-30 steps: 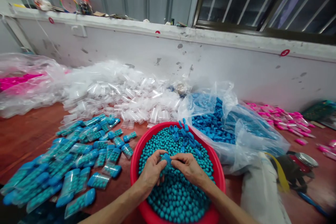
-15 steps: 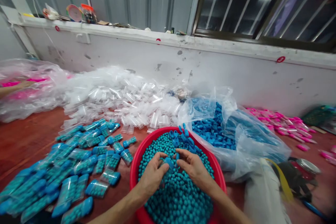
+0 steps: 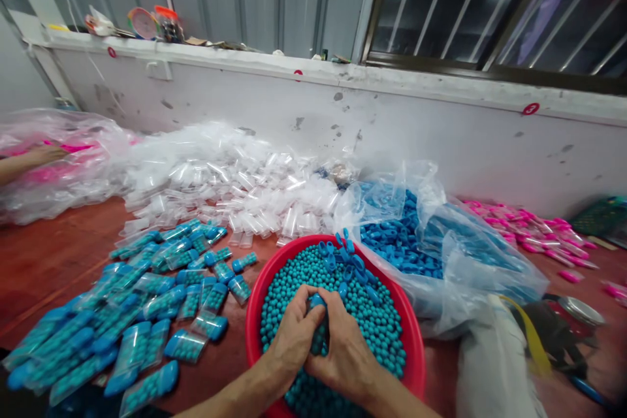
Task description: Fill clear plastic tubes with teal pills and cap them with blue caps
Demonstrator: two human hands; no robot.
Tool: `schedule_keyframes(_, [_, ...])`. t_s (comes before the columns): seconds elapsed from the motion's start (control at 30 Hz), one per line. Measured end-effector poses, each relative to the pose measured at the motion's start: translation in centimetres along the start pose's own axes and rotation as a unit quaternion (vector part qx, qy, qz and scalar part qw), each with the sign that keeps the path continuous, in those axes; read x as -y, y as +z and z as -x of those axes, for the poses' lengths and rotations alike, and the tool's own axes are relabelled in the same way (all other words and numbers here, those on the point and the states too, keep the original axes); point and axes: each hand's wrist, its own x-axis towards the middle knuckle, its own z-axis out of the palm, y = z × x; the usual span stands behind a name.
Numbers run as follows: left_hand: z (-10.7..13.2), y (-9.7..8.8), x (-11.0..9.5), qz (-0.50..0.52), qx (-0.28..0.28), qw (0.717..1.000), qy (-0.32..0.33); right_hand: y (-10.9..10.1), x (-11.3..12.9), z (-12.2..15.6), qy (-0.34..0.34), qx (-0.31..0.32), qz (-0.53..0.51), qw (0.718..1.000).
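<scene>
Label (image 3: 531, 108) beyond basin (image 3: 415, 346), apparently "3"

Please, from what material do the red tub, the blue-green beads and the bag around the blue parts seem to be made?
Red tub: probably plastic, smooth, evenly coloured along its rim.
Beads: likely plastic, with a slight sheen from small highlights; glass is possible.
Bag: apparently thin plastic film, creased and cloudily see-through.

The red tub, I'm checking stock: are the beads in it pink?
No, the red tub holds teal beads, with blue pieces lying on them.
</scene>
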Motion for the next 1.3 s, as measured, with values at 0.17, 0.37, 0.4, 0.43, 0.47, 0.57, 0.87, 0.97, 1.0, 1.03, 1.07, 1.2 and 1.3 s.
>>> schedule_keyframes(0.17, [0.5,0.2,0.7,-0.084,-0.025,0.993,0.076,0.9,-1.1,0.8,-0.031,-0.019,0.016,0.999])
schedule_keyframes(0.37, [0.6,0.2,0.6,-0.06,-0.002,0.994,0.086,0.2,-0.8,0.4,-0.038,-0.019,-0.05,0.998])
schedule_keyframes(0.4, [0.6,0.2,0.5,-0.037,0.015,0.997,0.071,-0.1,-0.6,0.1,-0.026,-0.013,-0.073,0.997])
schedule_keyframes(0.43, [0.6,0.1,0.4,-0.02,0.026,0.998,0.058,-0.4,-0.3,-0.1,-0.011,-0.006,-0.093,0.996])
schedule_keyframes(0.47, [0.6,0.0,0.4,-0.011,0.03,0.998,0.047,-0.6,-0.1,-0.2,0.003,0.002,-0.107,0.994])
schedule_keyframes(0.57, [0.6,-0.1,0.5,-0.034,0.004,0.999,0.034,-0.6,0.2,-0.3,0.022,0.02,-0.11,0.993])
schedule_keyframes(0.87, [1.4,0.2,0.9,-0.121,-0.042,0.985,0.119,2.4,-2.2,1.3,-0.086,-0.102,0.043,0.99])
schedule_keyframes(0.97, [1.2,-0.2,0.8,-0.107,-0.047,0.985,0.124,2.2,-1.8,1.0,-0.065,-0.07,0.021,0.995])
schedule_keyframes(1.0, [1.0,-0.4,0.8,-0.084,-0.046,0.99,0.107,1.9,-1.5,0.7,-0.044,-0.034,-0.006,0.998])
schedule_keyframes(1.03, [0.8,-0.8,0.7,-0.05,-0.035,0.995,0.078,1.6,-1.2,0.5,-0.018,0.009,-0.045,0.999])
schedule_keyframes(1.07, [0.6,-1.2,0.6,-0.006,-0.016,0.999,0.041,1.2,-0.9,0.3,0.008,0.052,-0.093,0.994])
schedule_keyframes(1.2, [0.5,-3.1,-0.1,0.167,0.046,0.981,-0.084,0.2,-1.2,-0.1,0.081,0.093,-0.246,0.961])
schedule_keyframes(1.3, [1.0,-5.0,-0.8,0.181,0.027,0.979,-0.088,0.0,-2.5,-0.1,0.107,0.029,-0.249,0.962])
